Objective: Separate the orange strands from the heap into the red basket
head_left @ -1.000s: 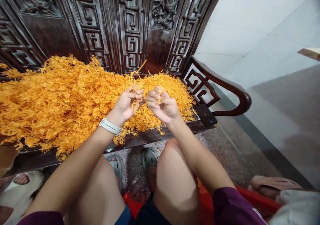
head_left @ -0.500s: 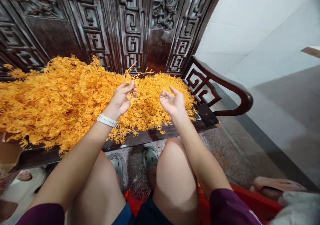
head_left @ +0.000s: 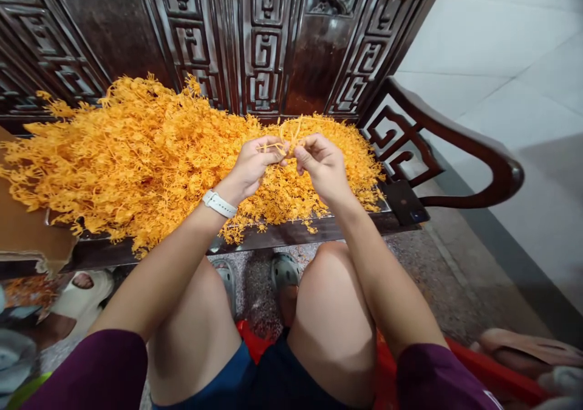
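Note:
My left hand (head_left: 255, 162), with a white band (head_left: 219, 203) on its wrist, is closed around part of a yellow-orange branched plastic sprig (head_left: 291, 132). Close beside it, my right hand (head_left: 324, 164) pinches the same sprig between thumb and fingers. Thin stems of the sprig stick up and out between the two hands. Below and behind them spreads a large heap of similar yellow-orange sprigs (head_left: 155, 161) on a dark wooden bench (head_left: 255, 240). The exact spot where the fingertips meet the sprig is partly hidden.
The bench has a carved back (head_left: 268, 58) and a curved armrest (head_left: 496, 173) on the right. A dark phone (head_left: 405, 202) lies by the armrest. A cardboard box (head_left: 31, 231) stands at the left. Other people's feet show at both lower sides.
My right hand has gone from open and apart to pinching the sprig beside my left hand. The view has shifted, so the bench sits higher and box and armrest show more.

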Demonstrator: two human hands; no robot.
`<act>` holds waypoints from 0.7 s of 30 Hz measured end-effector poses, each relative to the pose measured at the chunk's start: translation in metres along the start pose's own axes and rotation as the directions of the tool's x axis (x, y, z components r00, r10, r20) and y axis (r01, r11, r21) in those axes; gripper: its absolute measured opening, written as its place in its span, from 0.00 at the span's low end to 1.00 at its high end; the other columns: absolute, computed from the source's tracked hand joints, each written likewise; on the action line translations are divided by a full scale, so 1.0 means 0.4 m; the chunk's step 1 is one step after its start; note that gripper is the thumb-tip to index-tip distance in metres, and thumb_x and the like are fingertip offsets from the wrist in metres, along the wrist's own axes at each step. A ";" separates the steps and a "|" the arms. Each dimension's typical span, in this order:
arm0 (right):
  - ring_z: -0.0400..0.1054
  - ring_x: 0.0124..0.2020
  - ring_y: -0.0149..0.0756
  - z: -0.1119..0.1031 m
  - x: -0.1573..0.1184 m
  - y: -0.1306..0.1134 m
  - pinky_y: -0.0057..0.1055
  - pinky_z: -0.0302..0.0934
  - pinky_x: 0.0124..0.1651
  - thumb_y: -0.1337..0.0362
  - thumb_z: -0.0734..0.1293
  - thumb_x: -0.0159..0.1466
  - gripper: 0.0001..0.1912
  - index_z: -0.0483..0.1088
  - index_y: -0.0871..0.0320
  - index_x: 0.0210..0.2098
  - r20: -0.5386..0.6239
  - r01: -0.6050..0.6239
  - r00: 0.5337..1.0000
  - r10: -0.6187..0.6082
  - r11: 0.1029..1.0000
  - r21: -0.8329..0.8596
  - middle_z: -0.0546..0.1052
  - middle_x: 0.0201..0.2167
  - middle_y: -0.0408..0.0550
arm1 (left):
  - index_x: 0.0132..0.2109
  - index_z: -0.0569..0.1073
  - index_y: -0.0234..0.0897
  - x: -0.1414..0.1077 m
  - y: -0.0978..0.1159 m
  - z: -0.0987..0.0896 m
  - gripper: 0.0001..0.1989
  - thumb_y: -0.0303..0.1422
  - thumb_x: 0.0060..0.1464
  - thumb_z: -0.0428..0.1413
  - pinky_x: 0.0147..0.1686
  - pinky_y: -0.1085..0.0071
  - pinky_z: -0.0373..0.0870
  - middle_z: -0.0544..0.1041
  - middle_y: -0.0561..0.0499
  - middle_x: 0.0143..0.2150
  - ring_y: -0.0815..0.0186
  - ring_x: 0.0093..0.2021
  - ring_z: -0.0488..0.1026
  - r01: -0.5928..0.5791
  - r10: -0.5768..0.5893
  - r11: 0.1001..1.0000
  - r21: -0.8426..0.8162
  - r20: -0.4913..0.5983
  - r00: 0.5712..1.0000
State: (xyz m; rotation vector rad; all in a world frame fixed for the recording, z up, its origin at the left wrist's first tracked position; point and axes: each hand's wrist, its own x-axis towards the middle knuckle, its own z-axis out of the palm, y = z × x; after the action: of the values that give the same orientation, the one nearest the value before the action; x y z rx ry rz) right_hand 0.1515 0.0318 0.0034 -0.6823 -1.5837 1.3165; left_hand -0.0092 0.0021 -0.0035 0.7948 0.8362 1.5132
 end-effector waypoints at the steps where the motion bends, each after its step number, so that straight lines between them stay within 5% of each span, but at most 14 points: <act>1: 0.60 0.27 0.31 0.004 0.000 -0.003 0.33 0.56 0.32 0.45 0.79 0.61 0.22 0.69 0.52 0.33 0.024 -0.026 0.999 0.025 0.997 0.077 0.67 0.27 0.40 | 0.35 0.76 0.34 -0.006 0.004 0.007 0.10 0.17 0.50 0.64 0.32 0.72 0.70 0.79 0.52 0.33 0.73 0.27 0.72 0.036 -0.037 0.998 -0.045 -0.010 0.999; 8: 0.60 0.34 0.32 0.019 -0.003 -0.044 0.33 0.59 0.34 0.44 0.82 0.55 0.26 0.69 0.53 0.33 0.206 -0.089 0.978 0.035 0.961 0.261 0.67 0.37 0.45 | 0.35 0.70 0.36 -0.046 0.030 0.055 0.14 0.13 0.46 0.56 0.30 0.74 0.66 0.72 0.57 0.30 0.76 0.25 0.68 0.013 -0.029 0.985 -0.171 -0.087 0.996; 11: 0.59 0.32 0.32 0.003 -0.022 -0.058 0.34 0.60 0.34 0.44 0.83 0.52 0.29 0.64 0.54 0.25 0.336 -0.102 0.941 -0.032 0.922 0.374 0.64 0.34 0.44 | 0.34 0.68 0.36 -0.032 0.051 0.029 0.13 0.13 0.51 0.53 0.30 0.75 0.65 0.69 0.56 0.29 0.77 0.24 0.64 -0.005 -0.011 0.983 -0.183 -0.083 0.997; 14: 0.58 0.28 0.33 -0.011 -0.047 -0.074 0.37 0.61 0.30 0.38 0.83 0.48 0.36 0.58 0.54 0.19 0.525 -0.173 0.850 -0.044 0.918 0.358 0.62 0.27 0.44 | 0.39 0.71 0.36 0.008 0.081 -0.037 0.11 0.16 0.59 0.52 0.34 0.75 0.69 0.72 0.54 0.33 0.76 0.27 0.69 -0.080 0.041 0.975 -0.207 -0.186 0.982; 16: 0.58 0.27 0.33 -0.017 -0.049 -0.078 0.36 0.60 0.29 0.36 0.82 0.46 0.34 0.61 0.53 0.20 0.442 -0.158 0.897 0.017 0.945 0.286 0.62 0.25 0.43 | 0.46 0.74 0.37 0.037 0.097 -0.085 0.08 0.21 0.64 0.55 0.37 0.74 0.72 0.76 0.52 0.40 0.73 0.34 0.76 -0.122 0.068 0.973 -0.194 -0.263 0.962; 18: 0.60 0.28 0.33 -0.025 -0.033 -0.067 0.36 0.59 0.30 0.39 0.81 0.51 0.29 0.66 0.51 0.26 0.180 -0.122 0.981 0.074 0.954 0.274 0.64 0.27 0.44 | 0.51 0.74 0.38 0.055 0.105 -0.119 0.09 0.25 0.66 0.58 0.41 0.74 0.74 0.78 0.50 0.44 0.70 0.41 0.80 -0.134 0.071 0.972 -0.195 -0.300 0.951; 21: 0.62 0.29 0.31 -0.042 0.009 -0.027 0.35 0.59 0.32 0.48 0.79 0.60 0.19 0.69 0.51 0.31 -0.108 -0.168 0.970 0.218 0.921 0.351 0.70 0.31 0.44 | 0.52 0.75 0.38 0.061 0.100 -0.128 0.09 0.27 0.66 0.60 0.42 0.74 0.76 0.80 0.49 0.47 0.67 0.47 0.82 -0.125 0.063 0.973 -0.193 -0.299 0.952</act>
State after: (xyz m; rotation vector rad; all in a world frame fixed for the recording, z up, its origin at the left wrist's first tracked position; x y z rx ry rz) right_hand 0.1666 0.0393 0.0145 -0.7120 -1.1538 1.6010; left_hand -0.0757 0.0199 0.0053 0.4669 0.8437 1.8003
